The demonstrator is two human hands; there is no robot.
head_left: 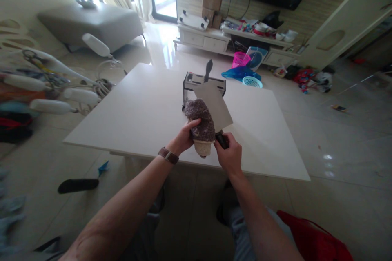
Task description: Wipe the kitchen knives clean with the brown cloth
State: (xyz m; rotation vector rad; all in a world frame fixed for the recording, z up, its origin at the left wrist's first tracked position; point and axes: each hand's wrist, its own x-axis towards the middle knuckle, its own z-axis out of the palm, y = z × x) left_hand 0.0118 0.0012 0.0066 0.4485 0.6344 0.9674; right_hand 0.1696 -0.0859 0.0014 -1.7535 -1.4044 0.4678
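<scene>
Over the white table's front part, my left hand (pixel 185 135) is closed on a fuzzy purple-brown cloth (pixel 200 116) with a beige end, its thumb lying across the cloth. My right hand (pixel 229 153) is wrapped round the black handle (pixel 221 140) of a cleaver. The cleaver's broad grey blade (pixel 216 106) points up and away, and the cloth lies along its left side, partly covering it. Behind the blade stands a knife block (pixel 189 83) with a dark knife handle (pixel 208 70) sticking up from it. The blade hides part of the block.
The white table (pixel 128 118) spreads to both sides. Past its far edge are a blue basket (pixel 252 82), a pink basket (pixel 241 59) and a cluttered low cabinet (pixel 214 44). White lamp arms (pixel 81 96) stand at left; a red bag (pixel 315 238) lies at lower right.
</scene>
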